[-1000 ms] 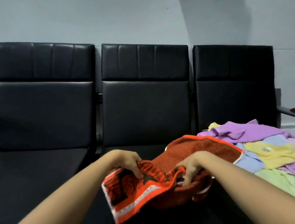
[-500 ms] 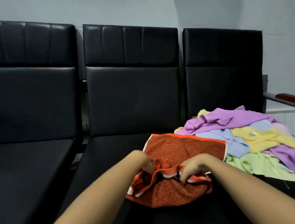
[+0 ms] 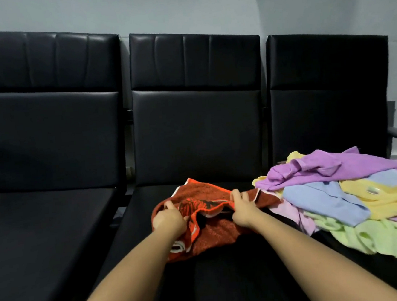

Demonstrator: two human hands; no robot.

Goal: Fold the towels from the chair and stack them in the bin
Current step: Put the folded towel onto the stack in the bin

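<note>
— Where is the red towel (image 3: 214, 235)?

— On the seat of the middle chair (image 3: 149, 202), toward the seat's right edge and nearer its back edge than its front. It lies rumpled, and a patterned face with an orange and white border shows along the fold.

— And the hands?

— Both are on it. The left hand (image 3: 168, 219) grips the towel's left end, fingers curled into the cloth, which bunches up under the palm. The right hand (image 3: 242, 209) pinches the orange border at the towel's right end, thumb on the near side and fingers over the top. The folded edge runs slack between the two hands, and the rest of the towel hangs beneath them onto the seat.

— What lies next to it?

— A loose pile of towels (image 3: 326, 170), purple, blue, yellow, pink and green, heaped on the right chair (image 3: 328, 115). It spills over the gap between the seats, and its pink edge touches the red towel just beside the right hand.
</note>
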